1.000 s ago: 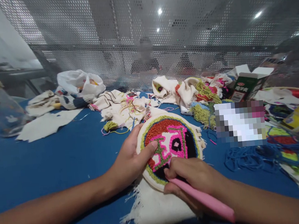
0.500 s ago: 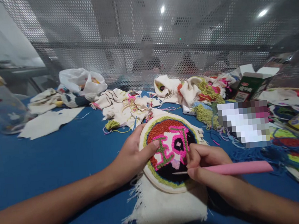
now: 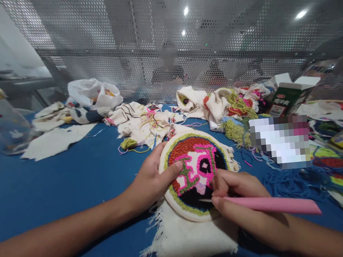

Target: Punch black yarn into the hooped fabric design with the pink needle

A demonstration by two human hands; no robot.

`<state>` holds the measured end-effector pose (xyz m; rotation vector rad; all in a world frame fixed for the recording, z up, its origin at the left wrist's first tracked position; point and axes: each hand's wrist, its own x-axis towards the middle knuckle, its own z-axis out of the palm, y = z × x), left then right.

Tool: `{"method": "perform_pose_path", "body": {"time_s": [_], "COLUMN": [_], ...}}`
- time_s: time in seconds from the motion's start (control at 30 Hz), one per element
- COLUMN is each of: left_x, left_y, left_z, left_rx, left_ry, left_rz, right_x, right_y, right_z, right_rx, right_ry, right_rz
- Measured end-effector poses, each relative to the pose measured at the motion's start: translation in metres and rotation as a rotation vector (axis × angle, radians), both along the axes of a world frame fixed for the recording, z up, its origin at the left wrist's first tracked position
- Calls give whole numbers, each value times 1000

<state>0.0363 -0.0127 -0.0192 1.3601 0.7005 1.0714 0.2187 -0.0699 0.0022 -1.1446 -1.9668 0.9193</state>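
Observation:
My left hand grips the left side of a round embroidery hoop, its thumb resting on the stitched front. White cloth with frayed edges hangs below the hoop. The looped yarn design shows rust red, black, pink, green and white areas inside a yellow-green ring. In my right hand is a punch needle with a pink handle, pinched between thumb and fingers. Its metal tip lies over the black area at the lower part of the design. My fingertips hide part of the needle.
Cloth scraps and green yarn lie along the back of the blue table. Blue yarn and a green box are at right. A clear bottle stands left. A perforated metal panel rises behind.
The back end of the punch needle's pink handle has tipped lower and a little to the right. My right fingers have shifted slightly left; my left hand and the hoop stay almost still.

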Motion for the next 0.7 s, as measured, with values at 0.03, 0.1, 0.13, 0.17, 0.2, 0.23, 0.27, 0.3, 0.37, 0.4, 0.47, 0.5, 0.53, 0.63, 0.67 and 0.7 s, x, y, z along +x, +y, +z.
{"method": "perform_pose_path", "body": {"time_s": [0.03,0.1,0.13,0.17,0.2,0.23,0.27,0.3,0.37,0.4,0.47,0.5,0.53,0.63,0.67,0.7], "left_x": [0,0,-1,-1,-1,-1,-1,-1,-1,-1,-1,-1,-1,-1,-2,-2], "left_y": [0,-1,-1,-1,-1,-2,-2,-3,-4,-4,-5,-6,-6,-5,-4,-3], "left_z": [0,-1,-1,-1,-1,-1,-1,-1,-1,-1,-1,-1,-1,-1,-1,-1], "left_rx": [7,37,58,79,96,108,118,126,149,163,184,180,167,95,73,58], "left_ry": [1,15,27,42,56,66,72,77,84,87,93,92,86,48,33,20], "left_rz": [1,16,27,39,48,54,59,63,75,82,94,94,89,41,23,9], "right_x": [0,-1,-2,-2,-2,-1,-1,0,0,-1,-2,-3,-4,-4,-4,-3], "right_y": [0,0,0,0,0,0,0,1,2,3,5,6,6,6,6,6], "right_z": [1,3,3,4,3,3,2,1,-2,-4,-6,-7,-7,-5,-4,-2], "right_rx": [4,-3,-10,-9,0,17,38,59,116,141,182,190,185,107,59,12], "right_ry": [-23,-69,-91,-114,-141,-168,-196,-230,-290,-317,-347,-345,-327,-205,-150,-89], "right_rz": [11,19,18,19,32,51,80,109,165,193,236,244,242,163,121,76]}}
